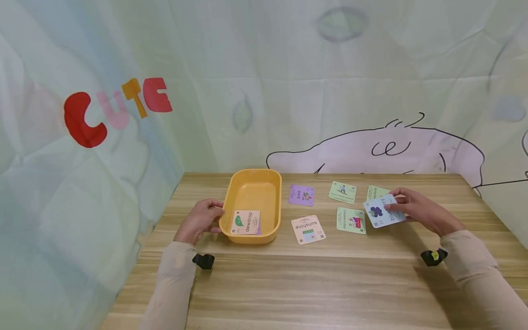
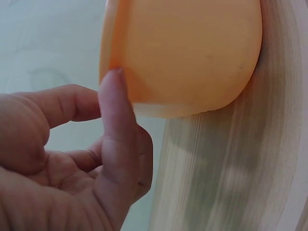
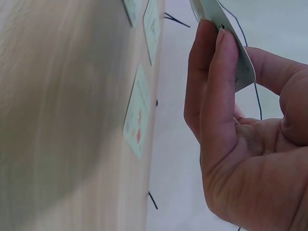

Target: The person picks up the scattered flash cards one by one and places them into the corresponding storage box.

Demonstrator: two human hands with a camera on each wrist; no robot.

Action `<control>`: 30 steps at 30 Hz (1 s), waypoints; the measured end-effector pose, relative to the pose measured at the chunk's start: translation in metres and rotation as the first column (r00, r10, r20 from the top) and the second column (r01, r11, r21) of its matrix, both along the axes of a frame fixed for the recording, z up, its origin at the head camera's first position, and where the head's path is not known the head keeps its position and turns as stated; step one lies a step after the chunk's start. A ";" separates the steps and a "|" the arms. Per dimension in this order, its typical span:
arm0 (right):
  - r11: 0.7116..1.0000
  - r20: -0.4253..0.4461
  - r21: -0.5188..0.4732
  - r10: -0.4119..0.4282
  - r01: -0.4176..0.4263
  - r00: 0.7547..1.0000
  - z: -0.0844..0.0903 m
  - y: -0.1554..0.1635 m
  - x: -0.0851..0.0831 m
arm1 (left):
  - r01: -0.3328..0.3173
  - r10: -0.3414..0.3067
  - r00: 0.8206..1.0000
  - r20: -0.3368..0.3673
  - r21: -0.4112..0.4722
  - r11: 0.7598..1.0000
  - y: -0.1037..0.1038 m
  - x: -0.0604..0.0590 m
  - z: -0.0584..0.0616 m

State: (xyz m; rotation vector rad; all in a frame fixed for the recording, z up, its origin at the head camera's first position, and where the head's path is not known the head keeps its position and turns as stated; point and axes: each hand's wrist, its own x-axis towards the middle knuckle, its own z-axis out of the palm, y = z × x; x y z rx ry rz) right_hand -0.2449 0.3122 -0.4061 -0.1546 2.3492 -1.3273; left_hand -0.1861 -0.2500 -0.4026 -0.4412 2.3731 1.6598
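"CUTE" in red, pink and orange letters on the backdrop (image 1: pixel 117 110); "dewdrop" on the card in the yellow tray (image 1: pixel 246 222); "sunshine" on a white card (image 1: pixel 307 229); "pork" on the purple card (image 1: pixel 301 195); other cards' print too small to read.

Wooden table (image 1: pixel 313 284); "CUTE" backdrop (image 1: pixel 117 110)

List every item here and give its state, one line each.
left hand: holds the tray's edge.
right hand: pinches the blue card, lifted.
yellow tray: upright on the table.
dewdrop card: face up in the tray.
blue card: raised, tilted.
sunshine card: flat, face up.
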 end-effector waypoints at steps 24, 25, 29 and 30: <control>0.990 -0.026 -0.114 0.081 -0.083 0.996 0.016 -0.052 -0.011 | 0.004 -0.004 1.000 -0.005 -0.012 1.000 0.000 0.001 0.001; 0.989 -0.025 -0.120 0.081 -0.084 0.996 0.016 -0.054 -0.012 | 0.004 -0.004 1.000 -0.007 -0.011 1.000 0.000 0.001 0.001; 0.986 -0.030 -0.139 0.091 -0.094 0.995 0.018 -0.062 -0.012 | 0.004 -0.004 1.000 -0.010 -0.009 1.000 -0.001 0.001 0.001; 0.985 -0.031 -0.142 0.091 -0.095 0.995 0.019 -0.064 -0.012 | 0.004 -0.004 1.000 -0.011 -0.009 1.000 -0.001 0.001 0.000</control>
